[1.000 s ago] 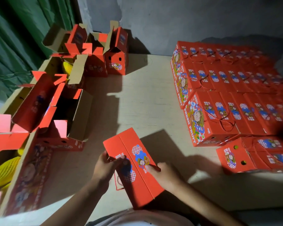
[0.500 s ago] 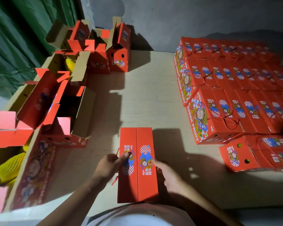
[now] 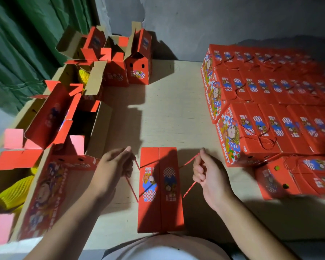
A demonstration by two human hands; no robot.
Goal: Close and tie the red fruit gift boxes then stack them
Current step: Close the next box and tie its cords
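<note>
A closed red fruit gift box (image 3: 160, 207) stands on the table right in front of me, its two top flaps meeting along the middle. My left hand (image 3: 114, 167) pinches the left red cord (image 3: 132, 188) and holds it out from the box's left side. On the other side, my right hand (image 3: 207, 172) grips the right red cord (image 3: 189, 188), pulled away from the box. Both cords are taut and apart from each other.
Stacked rows of closed, tied red boxes (image 3: 270, 102) fill the right of the table, with one lower box (image 3: 293, 177) near my right hand. Open red boxes (image 3: 109, 59) and yellow foam netting (image 3: 13, 192) crowd the left. A grey wall stands behind.
The box turned from a diagonal to straight in front of me. Both hands left the top flaps, took a cord each and pulled them outward to the sides.
</note>
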